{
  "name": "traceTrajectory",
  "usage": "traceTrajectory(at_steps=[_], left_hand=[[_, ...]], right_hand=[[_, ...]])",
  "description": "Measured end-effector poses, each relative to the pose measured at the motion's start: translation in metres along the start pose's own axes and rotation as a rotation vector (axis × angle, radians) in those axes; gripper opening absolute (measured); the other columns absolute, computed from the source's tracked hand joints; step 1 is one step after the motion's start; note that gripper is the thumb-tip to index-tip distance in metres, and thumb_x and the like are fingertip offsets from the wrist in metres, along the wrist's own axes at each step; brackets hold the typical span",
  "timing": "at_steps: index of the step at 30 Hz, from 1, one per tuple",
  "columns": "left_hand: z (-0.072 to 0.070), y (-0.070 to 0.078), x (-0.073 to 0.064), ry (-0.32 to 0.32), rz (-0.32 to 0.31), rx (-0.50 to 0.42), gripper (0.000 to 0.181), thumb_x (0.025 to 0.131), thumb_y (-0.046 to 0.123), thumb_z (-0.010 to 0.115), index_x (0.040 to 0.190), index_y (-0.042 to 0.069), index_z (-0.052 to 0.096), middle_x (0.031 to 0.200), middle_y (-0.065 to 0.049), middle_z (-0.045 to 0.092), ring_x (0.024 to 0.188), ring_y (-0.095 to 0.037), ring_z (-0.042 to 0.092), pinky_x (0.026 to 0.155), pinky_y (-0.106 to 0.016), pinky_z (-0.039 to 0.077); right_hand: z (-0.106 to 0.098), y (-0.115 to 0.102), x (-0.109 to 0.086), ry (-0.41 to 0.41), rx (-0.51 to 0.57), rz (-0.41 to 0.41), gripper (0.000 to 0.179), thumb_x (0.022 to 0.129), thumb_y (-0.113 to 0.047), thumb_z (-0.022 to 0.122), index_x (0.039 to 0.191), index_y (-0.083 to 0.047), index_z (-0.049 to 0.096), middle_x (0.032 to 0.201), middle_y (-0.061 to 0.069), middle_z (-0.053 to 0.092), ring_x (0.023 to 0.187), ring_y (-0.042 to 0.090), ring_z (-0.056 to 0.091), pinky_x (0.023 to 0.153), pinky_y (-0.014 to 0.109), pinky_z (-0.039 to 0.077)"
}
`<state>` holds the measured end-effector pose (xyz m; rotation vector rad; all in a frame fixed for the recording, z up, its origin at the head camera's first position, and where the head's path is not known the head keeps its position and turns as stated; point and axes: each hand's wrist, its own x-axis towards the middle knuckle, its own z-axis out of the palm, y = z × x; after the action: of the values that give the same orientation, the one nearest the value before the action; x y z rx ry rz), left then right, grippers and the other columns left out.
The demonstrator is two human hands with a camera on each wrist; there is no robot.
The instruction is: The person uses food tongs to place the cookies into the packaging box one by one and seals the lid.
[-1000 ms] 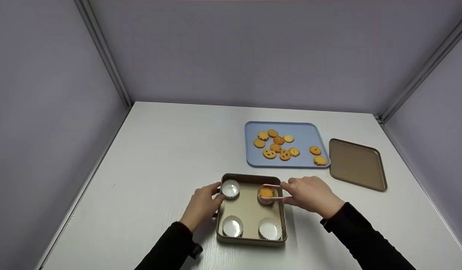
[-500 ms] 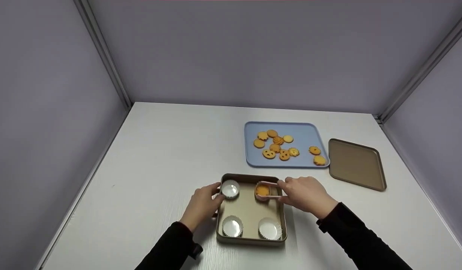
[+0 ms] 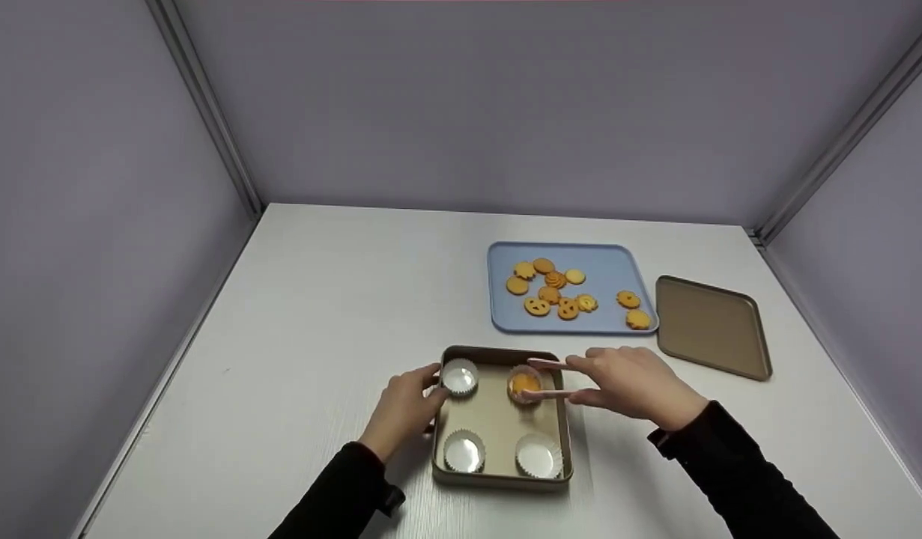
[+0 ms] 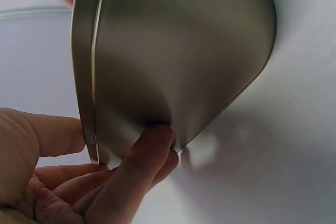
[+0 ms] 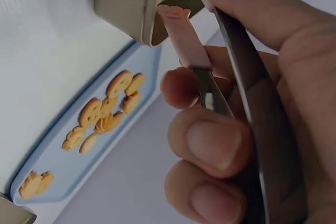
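Holding parted tongs [image 3: 548,394], right grip [image 3: 630,382] curled; left grip [image 3: 402,409] pinching tin [image 3: 502,483]; four cups [image 3: 464,452] inside (one with cookie [image 3: 523,384]).

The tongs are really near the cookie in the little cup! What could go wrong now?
Two things, maybe. The right hand holds the tongs with their pink tips spread close to the cup; one snag might tip it and spill the cookie. Also, the left hand holds the tin with its thumb near a silver cup, so a slip could nudge that cup.
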<state>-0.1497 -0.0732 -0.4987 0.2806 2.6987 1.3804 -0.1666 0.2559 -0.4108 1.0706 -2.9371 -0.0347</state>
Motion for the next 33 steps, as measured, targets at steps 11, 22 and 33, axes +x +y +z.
traceTrajectory(at_steps=[11,22,33], left_hand=[[0.000,0.000,0.000,0.002,0.004,-0.014,0.038,0.097,0.011,0.064,0.135,0.002,0.065,0.122,-0.021,0.071,0.118,-0.037,0.066,0.099,-0.050,0.054],[0.000,0.001,-0.001,0.002,-0.004,-0.033,0.038,0.099,0.011,0.064,0.135,0.001,0.064,0.124,-0.023,0.070,0.118,-0.037,0.066,0.093,-0.046,0.058],[0.001,0.001,-0.002,0.005,-0.018,-0.059,0.040,0.098,0.012,0.065,0.137,0.001,0.063,0.125,-0.024,0.069,0.119,-0.037,0.065,0.093,-0.046,0.058]], right_hand=[[-0.005,0.034,-0.007,0.167,0.080,0.201,0.051,0.093,-0.040,0.074,0.131,-0.008,0.067,0.107,0.018,0.072,0.082,0.038,0.070,0.062,0.054,0.055],[0.018,0.062,0.004,0.175,0.180,0.378,0.047,0.097,-0.036,0.070,0.129,-0.002,0.065,0.111,0.027,0.071,0.088,0.046,0.069,0.064,0.060,0.053],[0.047,0.077,0.019,0.089,0.234,0.475,0.036,0.096,-0.041,0.069,0.091,-0.007,0.063,0.083,0.013,0.064,0.072,0.033,0.062,0.055,0.049,0.046]])
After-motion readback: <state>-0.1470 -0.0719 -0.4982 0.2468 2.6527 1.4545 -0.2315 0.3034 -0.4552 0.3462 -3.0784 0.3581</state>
